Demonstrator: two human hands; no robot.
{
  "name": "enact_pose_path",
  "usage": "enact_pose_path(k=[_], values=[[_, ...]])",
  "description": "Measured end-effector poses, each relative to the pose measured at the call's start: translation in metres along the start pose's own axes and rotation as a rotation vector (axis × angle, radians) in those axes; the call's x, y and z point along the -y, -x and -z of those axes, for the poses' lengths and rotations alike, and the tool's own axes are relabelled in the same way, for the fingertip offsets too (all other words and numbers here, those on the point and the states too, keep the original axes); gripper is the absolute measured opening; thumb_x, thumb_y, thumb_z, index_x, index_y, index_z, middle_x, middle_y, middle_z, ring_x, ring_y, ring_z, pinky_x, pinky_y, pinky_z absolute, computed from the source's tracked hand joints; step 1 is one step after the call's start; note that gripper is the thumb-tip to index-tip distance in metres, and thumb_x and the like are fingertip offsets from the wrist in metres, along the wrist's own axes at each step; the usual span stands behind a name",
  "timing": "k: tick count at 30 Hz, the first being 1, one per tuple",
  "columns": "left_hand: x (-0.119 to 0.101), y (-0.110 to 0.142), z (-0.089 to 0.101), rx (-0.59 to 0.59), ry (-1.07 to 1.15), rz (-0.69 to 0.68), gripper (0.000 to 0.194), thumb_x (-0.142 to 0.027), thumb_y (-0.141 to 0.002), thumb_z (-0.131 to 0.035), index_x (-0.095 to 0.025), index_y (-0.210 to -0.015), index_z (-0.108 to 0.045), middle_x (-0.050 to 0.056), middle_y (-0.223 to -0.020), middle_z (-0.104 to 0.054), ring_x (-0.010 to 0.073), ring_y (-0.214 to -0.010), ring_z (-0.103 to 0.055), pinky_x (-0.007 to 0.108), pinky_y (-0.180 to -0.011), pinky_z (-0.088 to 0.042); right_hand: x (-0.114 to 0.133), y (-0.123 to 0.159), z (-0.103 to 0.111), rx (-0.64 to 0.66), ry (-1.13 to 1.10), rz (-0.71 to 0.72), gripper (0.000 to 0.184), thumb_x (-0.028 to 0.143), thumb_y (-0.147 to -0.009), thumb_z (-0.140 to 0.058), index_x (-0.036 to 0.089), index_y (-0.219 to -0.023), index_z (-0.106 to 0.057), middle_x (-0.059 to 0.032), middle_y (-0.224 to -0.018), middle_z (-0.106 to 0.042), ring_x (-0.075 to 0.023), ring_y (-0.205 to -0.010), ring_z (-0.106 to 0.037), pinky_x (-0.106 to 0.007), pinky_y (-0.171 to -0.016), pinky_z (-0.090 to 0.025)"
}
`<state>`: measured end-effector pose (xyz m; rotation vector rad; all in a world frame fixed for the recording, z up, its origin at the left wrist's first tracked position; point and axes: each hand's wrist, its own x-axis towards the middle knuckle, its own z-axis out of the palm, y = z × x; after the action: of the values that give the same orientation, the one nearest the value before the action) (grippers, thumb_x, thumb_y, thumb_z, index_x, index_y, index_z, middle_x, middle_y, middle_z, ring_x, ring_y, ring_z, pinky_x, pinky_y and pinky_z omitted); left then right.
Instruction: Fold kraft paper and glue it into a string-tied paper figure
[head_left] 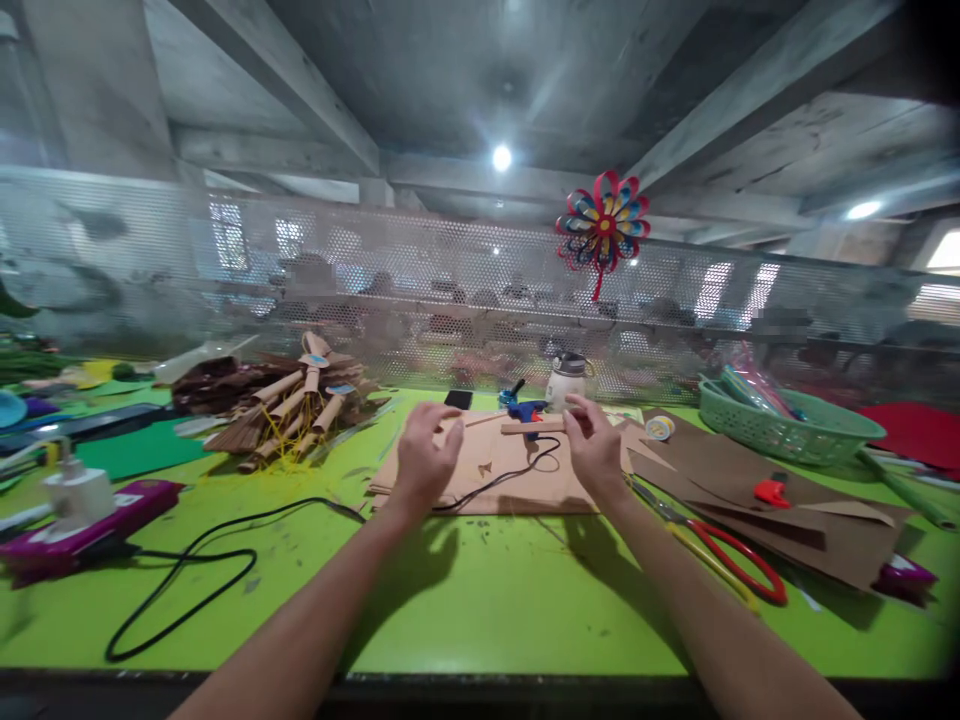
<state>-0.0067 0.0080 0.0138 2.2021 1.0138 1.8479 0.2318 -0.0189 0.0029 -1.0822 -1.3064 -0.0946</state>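
Observation:
My right hand (596, 448) pinches the end of a short brown paper strip (529, 428), which points left above a stack of tan cardboard sheets (517, 490). My left hand (427, 455) hovers over the left side of that stack, thumb and fingers curved apart with nothing visible between them. Just beyond its fingertips is another thin brown strip (486, 418). A blue glue gun (527, 411) rests behind the strip in my right hand, partly hidden by it. Its black cord (499, 487) loops across the cardboard.
Scissors (739, 560) with a red handle lie right of my right forearm, near brown paper sheets (750, 490) and a green basket (795, 435). Rolled paper pieces (300, 400) are piled at left. A purple power strip (97, 525) sits far left; a bottle (568, 380) stands behind.

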Motion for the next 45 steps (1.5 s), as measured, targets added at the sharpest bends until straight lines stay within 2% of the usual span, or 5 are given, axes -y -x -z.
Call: enact_pose_path(k=[4,7,15,38,45], values=[[-0.023,0.027,-0.018,0.743,0.189,0.090,0.038,-0.042,-0.086,-0.044,-0.014,-0.072,-0.067,0.005,-0.066,-0.061,0.0144,-0.062,-0.053,0.027,-0.062,-0.042,0.014,0.009,-0.005,-0.052,0.017,0.077,0.032,0.029,-0.084,-0.049,0.016,-0.113,-0.056,-0.0072,-0.089,-0.059,-0.0170,-0.078,-0.055,-0.032,-0.075,-0.047],[-0.028,0.038,-0.026,0.919,0.481,0.230,0.042,-0.045,-0.083,-0.050,-0.018,-0.113,-0.060,0.009,-0.091,-0.065,0.0188,-0.080,-0.058,0.029,-0.068,-0.044,0.029,0.020,-0.011,-0.032,-0.039,0.040,0.033,0.029,-0.085,-0.049,0.017,-0.116,-0.054,-0.0056,-0.086,-0.057,-0.0154,-0.074,-0.055,-0.029,-0.070,-0.048],[-0.031,0.019,-0.017,0.447,1.040,0.644,0.046,-0.044,-0.079,-0.058,-0.020,-0.119,-0.056,0.009,-0.097,-0.059,0.0155,-0.085,-0.053,0.025,-0.069,-0.042,0.063,0.048,-0.022,0.149,-0.229,-0.065,0.031,0.028,-0.086,-0.049,0.020,-0.116,-0.052,-0.0043,-0.084,-0.054,-0.0150,-0.072,-0.053,-0.029,-0.068,-0.047],[-0.018,0.015,-0.015,0.373,1.324,0.776,0.019,-0.030,-0.083,-0.055,-0.012,-0.087,-0.059,0.009,-0.086,-0.064,0.0169,-0.081,-0.061,0.034,-0.081,-0.048,0.065,0.058,-0.028,0.461,-0.464,-0.311,0.042,0.034,-0.077,-0.061,0.019,-0.115,-0.050,0.0029,-0.067,-0.054,-0.0092,-0.045,-0.053,-0.023,-0.042,-0.045],[-0.005,-0.008,0.004,0.053,1.276,0.840,0.013,-0.026,-0.087,-0.047,-0.014,-0.084,-0.052,0.003,-0.063,-0.058,0.0145,-0.062,-0.060,0.029,-0.065,-0.050,0.063,0.049,-0.019,0.966,-0.433,-0.540,0.049,0.041,-0.073,-0.064,0.017,-0.115,-0.057,0.0033,-0.059,-0.057,-0.0053,-0.037,-0.040,-0.017,-0.034,-0.032]])
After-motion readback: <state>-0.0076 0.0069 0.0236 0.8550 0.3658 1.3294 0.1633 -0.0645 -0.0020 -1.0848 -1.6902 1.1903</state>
